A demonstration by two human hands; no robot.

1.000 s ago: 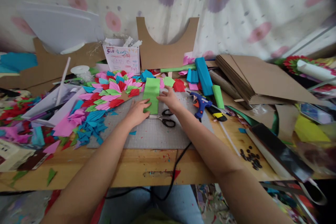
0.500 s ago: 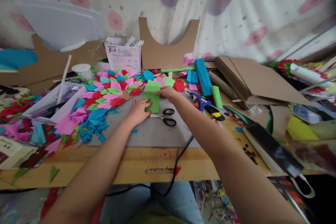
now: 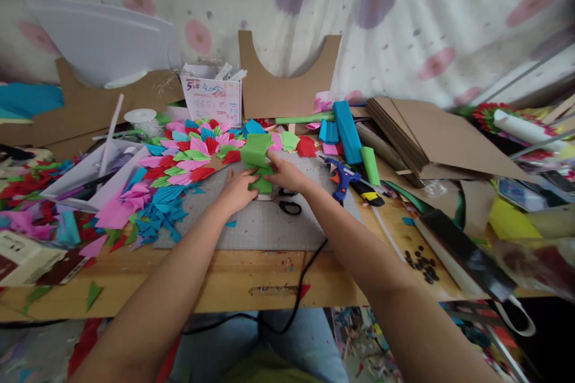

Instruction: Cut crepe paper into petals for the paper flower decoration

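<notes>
A strip of green crepe paper [image 3: 257, 149] lies on the grey cutting mat [image 3: 206, 224], its far part folded over or raised above the nearer part. My left hand [image 3: 240, 189] holds the strip's lower left edge, fingertips on the paper. At the right edge, my right hand [image 3: 285, 172] grips the same strip, fingers bent against it. Black-handled scissors [image 3: 290, 208] lie just under and beside my hands, partly covered by my right hand and the paper.
Pleated paper petals [image 3: 197, 158] and blue paper scraps [image 3: 159, 218] cover the left. A blue glue gun [image 3: 344, 178], a box cutter [image 3: 369, 194] and stacked cardboard [image 3: 431, 137] lie to the right. A black cable [image 3: 299, 287] crosses the table's front edge.
The green strip was lying flatter; its far part now bends up and over. My right hand has moved slightly down and toward me, covering part of the scissors. The left hand barely moved.
</notes>
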